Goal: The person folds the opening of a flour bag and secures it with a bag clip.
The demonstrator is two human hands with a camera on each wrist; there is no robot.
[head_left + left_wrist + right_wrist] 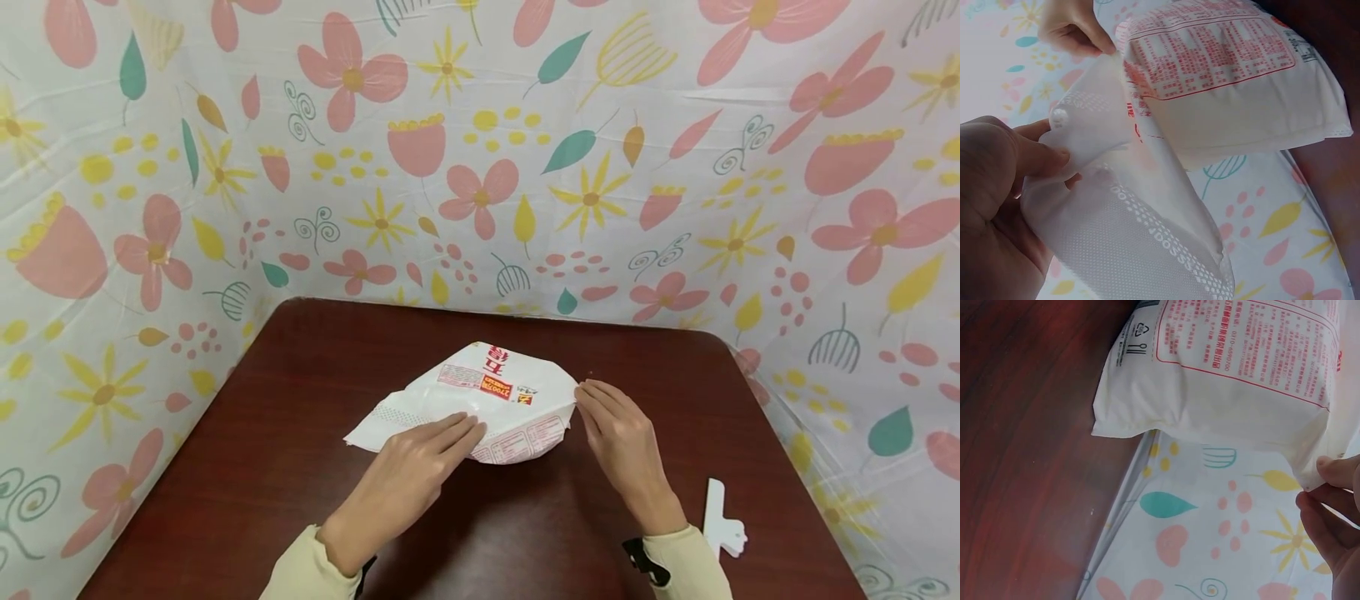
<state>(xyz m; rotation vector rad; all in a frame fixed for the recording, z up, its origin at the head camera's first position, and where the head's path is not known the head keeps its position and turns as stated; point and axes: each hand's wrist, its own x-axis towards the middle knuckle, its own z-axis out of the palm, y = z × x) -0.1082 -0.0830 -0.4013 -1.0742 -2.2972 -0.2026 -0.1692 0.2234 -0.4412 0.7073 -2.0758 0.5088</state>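
A white plastic bag (450, 392) with red and yellow print sits on the table between both hands. With thumb and fingers my left hand (423, 458) pinches the thin, loose end of the bag, whose dotted band (1166, 244) shows in the left wrist view. My right hand (618, 429) pinches a corner at the bag's right side. In the right wrist view, the thumb and fingers of that right hand (1338, 506) grip the corner's tip. The lower part of the bag (1222, 381) looks full and bulges. Its contents are hidden.
A white plastic clip (720, 521) lies on the dark brown table (300, 375), beside my right sleeve. Flower-patterned cloth (480, 167) hangs behind the table and along both sides.
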